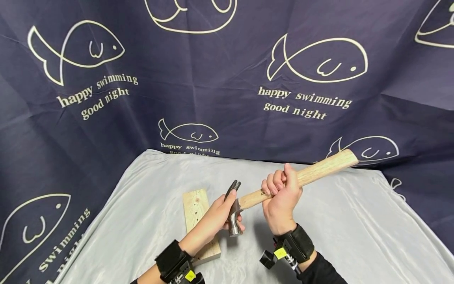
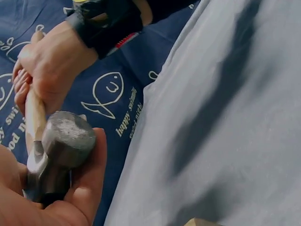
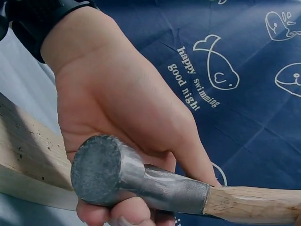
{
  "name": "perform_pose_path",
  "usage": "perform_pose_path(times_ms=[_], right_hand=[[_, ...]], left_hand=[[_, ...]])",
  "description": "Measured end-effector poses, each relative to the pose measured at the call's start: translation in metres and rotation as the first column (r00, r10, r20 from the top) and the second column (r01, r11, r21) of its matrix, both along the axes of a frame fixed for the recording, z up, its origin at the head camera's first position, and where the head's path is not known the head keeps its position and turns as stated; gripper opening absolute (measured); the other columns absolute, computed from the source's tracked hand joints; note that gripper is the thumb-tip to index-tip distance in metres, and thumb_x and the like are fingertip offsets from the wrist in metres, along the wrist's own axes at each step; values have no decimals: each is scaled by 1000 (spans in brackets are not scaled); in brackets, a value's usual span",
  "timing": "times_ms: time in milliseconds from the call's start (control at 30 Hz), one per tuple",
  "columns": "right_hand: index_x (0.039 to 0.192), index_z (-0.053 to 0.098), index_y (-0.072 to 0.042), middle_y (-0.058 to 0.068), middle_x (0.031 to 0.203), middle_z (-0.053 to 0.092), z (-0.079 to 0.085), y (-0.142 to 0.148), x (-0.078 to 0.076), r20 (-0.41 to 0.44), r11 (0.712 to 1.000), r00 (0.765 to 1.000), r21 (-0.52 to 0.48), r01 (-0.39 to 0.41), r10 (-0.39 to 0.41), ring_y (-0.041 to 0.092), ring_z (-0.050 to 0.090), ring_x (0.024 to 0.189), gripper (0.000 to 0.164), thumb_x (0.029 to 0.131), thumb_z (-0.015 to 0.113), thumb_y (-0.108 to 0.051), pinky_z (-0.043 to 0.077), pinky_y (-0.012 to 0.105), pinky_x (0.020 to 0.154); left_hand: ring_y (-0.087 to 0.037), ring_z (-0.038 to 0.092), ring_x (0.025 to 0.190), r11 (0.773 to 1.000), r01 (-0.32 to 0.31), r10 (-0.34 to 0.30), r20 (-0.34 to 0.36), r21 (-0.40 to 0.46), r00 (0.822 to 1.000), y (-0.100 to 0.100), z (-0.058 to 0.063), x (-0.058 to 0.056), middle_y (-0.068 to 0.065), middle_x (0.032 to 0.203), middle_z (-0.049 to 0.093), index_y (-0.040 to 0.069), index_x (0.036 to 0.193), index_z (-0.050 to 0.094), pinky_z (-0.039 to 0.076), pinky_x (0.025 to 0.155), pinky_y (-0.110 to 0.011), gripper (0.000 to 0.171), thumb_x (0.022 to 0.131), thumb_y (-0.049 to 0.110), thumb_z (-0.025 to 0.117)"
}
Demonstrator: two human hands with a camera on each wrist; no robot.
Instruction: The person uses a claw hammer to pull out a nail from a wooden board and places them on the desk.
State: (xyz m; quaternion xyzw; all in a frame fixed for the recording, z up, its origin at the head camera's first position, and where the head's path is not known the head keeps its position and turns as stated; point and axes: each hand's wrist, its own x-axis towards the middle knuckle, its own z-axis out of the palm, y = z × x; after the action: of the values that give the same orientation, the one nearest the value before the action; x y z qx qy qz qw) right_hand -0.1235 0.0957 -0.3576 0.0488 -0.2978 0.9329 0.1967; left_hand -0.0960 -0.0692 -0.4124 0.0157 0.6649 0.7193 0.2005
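Note:
A claw hammer [image 1: 235,221] with a steel head and pale wooden handle is held up off the table between both hands. My left hand [image 1: 221,209] grips the head, thumb on one side and fingers curled beneath, as the right wrist view shows on the hammer head [image 3: 101,169]. Around the middle of the handle, my right hand [image 1: 281,197] is wrapped, and the handle's end points up to the right. The round striking face [image 2: 70,127] faces the left wrist camera. Below and left of the hammer lies a wooden board [image 1: 195,205] with small dark holes, partly hidden by the left forearm.
A light grey cloth [image 1: 340,221] covers the table, with a few wrinkles and shadows. Behind and beside it hangs a dark blue curtain [image 1: 227,79] printed with white fish and lettering. Both wrists wear black straps with small cameras.

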Motion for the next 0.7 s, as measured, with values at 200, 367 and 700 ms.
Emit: perform_pose_path(times_ms=[200,367,700], right_hand=[[69,38,-14,-8,50,33,-2,3,0,3,1000,1000,14,11,-11,6,28,39,40,106,52,-18,24,22,41],[66,36,-14,-7,49,31,-2,8,-1,2,998,1000,60,25,-25,7,27,39,43,106,52,-18,21,23,42],[65,39,-14,-6,49,31,0,13,2,29,1000,1000,28,-4,3,7,25,40,43,106,51,-16,19,23,42]], left_hand=[[-18,67,59,969,29,-62,-131,-244,989,-15,5,1,-9,76,67,5,118,54,61,59,-40,62,105,64,42],[-22,64,60,865,-32,-86,-212,-500,974,-36,26,-5,-8,86,69,15,129,58,59,58,-41,49,106,56,47],[-30,70,68,507,-114,-70,-172,-854,983,-93,34,-16,-30,132,58,-4,151,38,53,68,-40,69,107,49,47]])
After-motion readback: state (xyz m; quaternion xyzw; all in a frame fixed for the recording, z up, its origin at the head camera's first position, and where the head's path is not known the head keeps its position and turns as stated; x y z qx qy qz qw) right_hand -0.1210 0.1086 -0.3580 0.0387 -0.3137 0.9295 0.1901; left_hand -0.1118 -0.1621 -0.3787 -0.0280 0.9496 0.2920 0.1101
